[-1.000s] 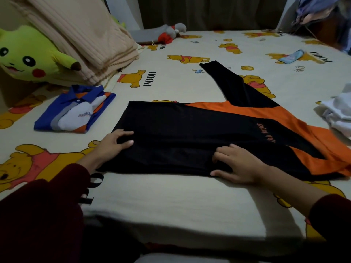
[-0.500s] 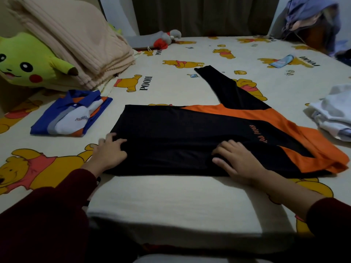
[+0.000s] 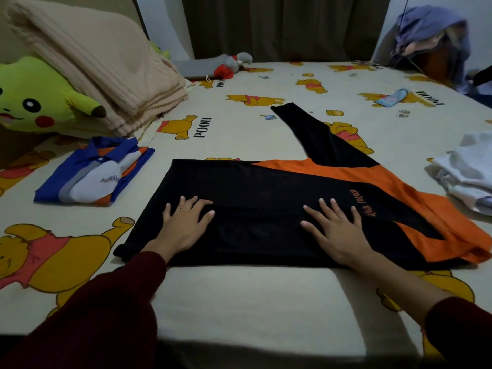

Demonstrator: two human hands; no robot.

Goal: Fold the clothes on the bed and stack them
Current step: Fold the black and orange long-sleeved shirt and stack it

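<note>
- Black and orange jersey (image 3: 266, 203) sitting dead center of the bed (image 3: 239, 296), body half-folded into a long panel, one black sleeve (image 3: 319, 134) poking out toward 1 o'clock.
- Left hand (image 3: 186, 225) flat on the near-left part of it, fingers spread and straight, pressing, not pinching anything.
- Right hand (image 3: 332, 230) same deal around 3 o'clock from the left one, palm down, fingers splayed beside the orange lettering. Hands well apart, both just smoothing.
- Blue polo (image 3: 93, 174) already folded neat at 10 o'clock, so probably one item done and the start of the stack.
- White clothes (image 3: 463, 177) crumpled at 3 o'clock near the bed edge, not folded yet.
- Progress guess: pretty early-to-middle. Still need to tuck that sleeve, fold the jersey down smaller, drop it on the polo, then tackle the white pile.
- Also around: beige blanket (image 3: 93, 67) and yellow plush (image 3: 34, 102) at 10–11 o'clock, grey plush toy (image 3: 223, 65) at 12, more clothes heaped (image 3: 431, 41) off at 2 o'clock, can't tell if those count.
</note>
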